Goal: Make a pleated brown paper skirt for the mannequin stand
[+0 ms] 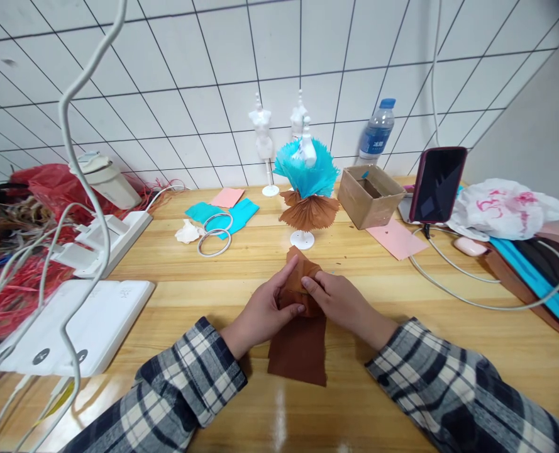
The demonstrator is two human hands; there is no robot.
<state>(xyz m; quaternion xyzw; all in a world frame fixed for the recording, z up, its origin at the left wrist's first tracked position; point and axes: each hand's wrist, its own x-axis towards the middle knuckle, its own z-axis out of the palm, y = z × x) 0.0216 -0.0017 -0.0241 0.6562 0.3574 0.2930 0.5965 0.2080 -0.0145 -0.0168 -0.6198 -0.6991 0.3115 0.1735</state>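
A brown sheet of paper (298,349) lies on the wooden table (241,270) right in front of me, its far end folded up into pleats. My left hand (265,308) pinches the left side of the folded end, thumb under and forefinger on top. My right hand (340,299) grips the right side of the same fold, fingers closed over it. Just beyond stands a small white mannequin (306,151) wearing a teal pleated paper layer (302,173) over a brown pleated skirt (310,211).
Two bare white mannequins (263,135) stand by the tiled wall. Teal and pink paper pieces (227,204), wire rings (214,236), a cardboard box (370,195), a water bottle (377,132), a propped phone (437,184) with cable, a power strip (104,242) and white devices (78,324) surround me.
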